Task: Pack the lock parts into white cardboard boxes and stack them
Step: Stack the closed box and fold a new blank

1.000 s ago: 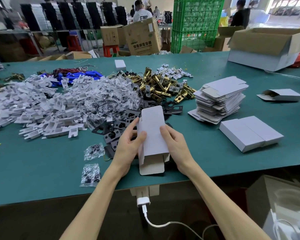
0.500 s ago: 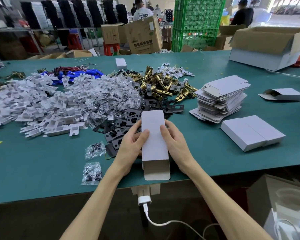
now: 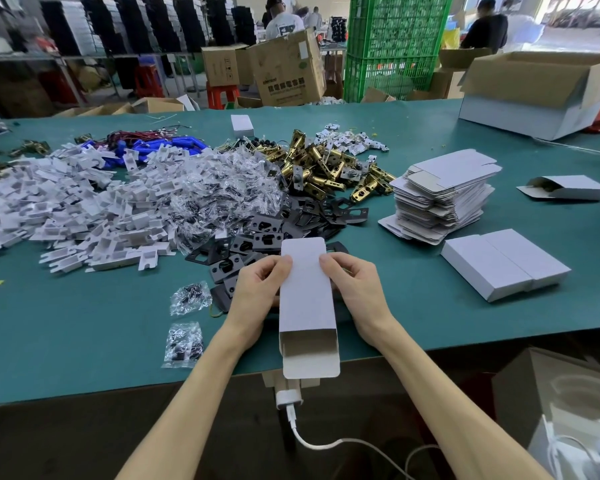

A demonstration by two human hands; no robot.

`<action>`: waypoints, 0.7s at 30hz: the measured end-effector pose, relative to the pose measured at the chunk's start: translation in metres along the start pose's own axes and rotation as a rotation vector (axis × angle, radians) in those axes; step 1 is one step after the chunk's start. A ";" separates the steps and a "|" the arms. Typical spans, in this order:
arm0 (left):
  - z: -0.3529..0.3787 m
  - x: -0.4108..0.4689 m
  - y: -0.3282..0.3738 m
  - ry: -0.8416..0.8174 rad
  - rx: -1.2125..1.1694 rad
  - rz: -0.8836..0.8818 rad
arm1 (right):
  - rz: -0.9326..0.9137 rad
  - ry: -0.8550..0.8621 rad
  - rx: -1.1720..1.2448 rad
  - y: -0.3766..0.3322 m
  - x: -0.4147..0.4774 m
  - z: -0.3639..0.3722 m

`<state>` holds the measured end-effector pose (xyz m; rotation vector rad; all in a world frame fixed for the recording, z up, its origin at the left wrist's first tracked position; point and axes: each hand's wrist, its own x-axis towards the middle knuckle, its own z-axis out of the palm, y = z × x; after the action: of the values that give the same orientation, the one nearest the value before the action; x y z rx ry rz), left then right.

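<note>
Grips white cardboard box (image 3: 307, 299), near end open, between left hand (image 3: 257, 292) and right hand (image 3: 355, 289), just beside black plates (image 3: 267, 233); seems light, crushable, safest held along side folds.

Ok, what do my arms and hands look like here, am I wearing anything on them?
Nothing worn. The left hand and right hand are bare: no gloves, rings, watch or wristband. The left arm and right arm are bare too, with no sleeve in view.
</note>
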<state>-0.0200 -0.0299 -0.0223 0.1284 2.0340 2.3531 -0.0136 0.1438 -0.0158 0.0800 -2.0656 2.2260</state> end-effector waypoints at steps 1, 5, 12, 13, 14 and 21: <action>0.000 0.001 -0.001 0.005 0.002 0.001 | -0.007 0.015 0.007 -0.001 0.000 0.000; -0.001 0.003 -0.001 -0.005 -0.021 0.038 | -0.035 0.013 0.030 -0.001 0.001 -0.001; 0.000 0.004 -0.002 -0.031 0.022 -0.001 | -0.029 0.061 0.044 0.002 0.002 -0.003; 0.000 0.004 -0.002 -0.050 0.036 -0.005 | -0.012 0.074 0.074 0.002 0.002 -0.003; 0.001 0.004 -0.002 -0.069 0.055 -0.003 | 0.008 0.083 0.105 0.002 0.002 -0.004; 0.006 0.002 0.000 -0.115 0.126 0.028 | 0.035 0.066 0.170 -0.002 0.001 -0.004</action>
<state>-0.0215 -0.0241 -0.0216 0.2900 2.1368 2.1765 -0.0140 0.1482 -0.0146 -0.0159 -1.8566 2.3864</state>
